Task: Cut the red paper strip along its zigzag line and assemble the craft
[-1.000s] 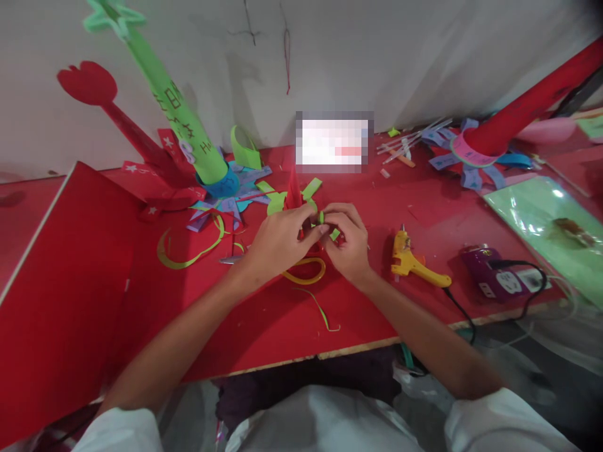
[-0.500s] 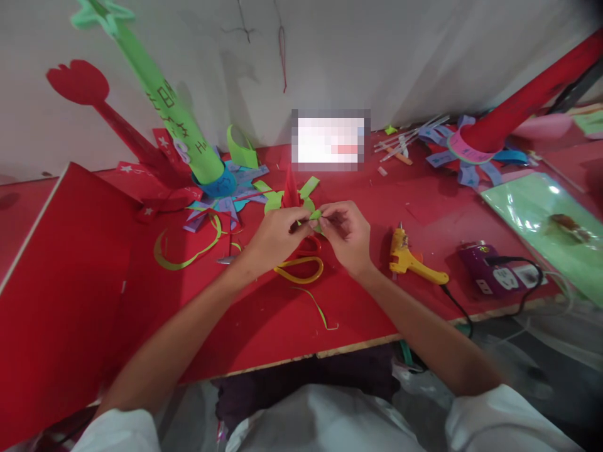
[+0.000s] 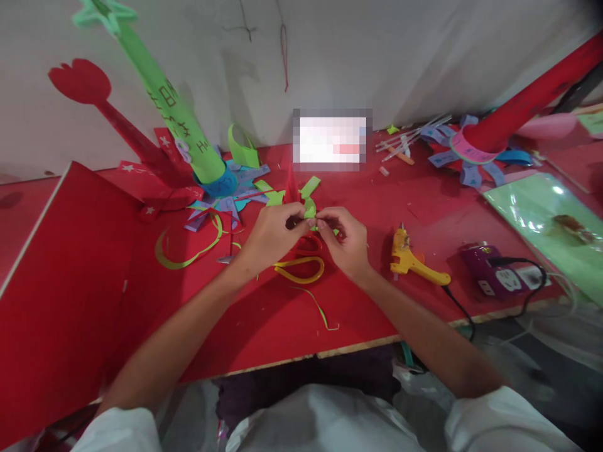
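Near the middle of the red table, my left hand (image 3: 277,232) and my right hand (image 3: 346,242) meet fingertip to fingertip. Both pinch a small light-green craft piece (image 3: 309,208), mostly hidden by the fingers; whether it is paper or foam I cannot tell. Just behind them stands a red pointed piece (image 3: 291,187) with light-green strips (image 3: 311,186) spread around its base. Scissors with a yellow handle loop (image 3: 322,270) and a red one lie below my hands, their blades hidden. A thin green offcut (image 3: 320,311) rests closer to the table edge.
On the right are a yellow glue gun (image 3: 412,263), a purple power socket (image 3: 492,273) with cords and a green plastic-covered sheet (image 3: 532,207). A green tube (image 3: 174,113) and a red fork shape (image 3: 127,129) stand left, behind a red board (image 3: 61,289). A curved green offcut (image 3: 181,262) lies nearby.
The green piece between my fingertips has turned and now shows above them instead of between them. My hands have come slightly closer together. The table items stay put.
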`<state>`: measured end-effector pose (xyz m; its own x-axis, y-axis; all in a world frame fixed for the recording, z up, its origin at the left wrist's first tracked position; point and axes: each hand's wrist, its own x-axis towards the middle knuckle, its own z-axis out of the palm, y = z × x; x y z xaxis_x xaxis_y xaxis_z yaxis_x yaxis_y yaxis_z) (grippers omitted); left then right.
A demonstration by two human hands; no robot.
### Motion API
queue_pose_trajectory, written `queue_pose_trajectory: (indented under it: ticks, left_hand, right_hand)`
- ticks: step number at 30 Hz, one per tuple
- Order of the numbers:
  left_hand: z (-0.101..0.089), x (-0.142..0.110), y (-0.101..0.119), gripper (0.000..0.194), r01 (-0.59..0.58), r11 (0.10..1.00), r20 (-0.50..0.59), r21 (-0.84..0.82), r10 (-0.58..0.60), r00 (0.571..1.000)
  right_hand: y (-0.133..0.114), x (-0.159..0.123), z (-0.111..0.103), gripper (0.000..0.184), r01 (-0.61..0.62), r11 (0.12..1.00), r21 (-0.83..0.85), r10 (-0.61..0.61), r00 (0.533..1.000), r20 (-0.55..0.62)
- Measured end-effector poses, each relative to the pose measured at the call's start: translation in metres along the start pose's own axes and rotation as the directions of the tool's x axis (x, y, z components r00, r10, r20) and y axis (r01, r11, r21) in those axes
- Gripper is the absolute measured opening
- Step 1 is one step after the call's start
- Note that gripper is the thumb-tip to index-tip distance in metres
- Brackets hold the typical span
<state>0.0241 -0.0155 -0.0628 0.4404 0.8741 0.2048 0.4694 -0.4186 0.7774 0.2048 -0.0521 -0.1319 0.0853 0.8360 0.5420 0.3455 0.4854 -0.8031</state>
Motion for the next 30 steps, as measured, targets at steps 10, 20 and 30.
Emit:
queue_pose_trajectory:
  ticks: [10, 20, 30]
  left_hand:
    - [0.0, 0.0, 0.002, 0.043, -0.003, 0.998, 0.012, -0.06, 0.003, 1.0]
    - [-0.003, 0.004, -0.007, 0.057, -0.006, 0.907, 0.184, -0.422, 0.092, 0.979]
    - [-0.008, 0.009, -0.012, 0.039, -0.022, 0.976, 0.08, -0.216, 0.04, 0.996]
  right_hand:
    - [0.002, 0.002, 0.004, 0.042, -0.084, 0.988, 0.131, 0.068, 0.99, 0.121]
    - [0.0, 0.009, 0.001, 0.049, -0.363, 0.824, 0.435, 0.212, 0.909, 0.358]
    - [0.0, 0.012, -0.002, 0.043, -0.346, 0.837, 0.423, 0.272, 0.935, 0.227]
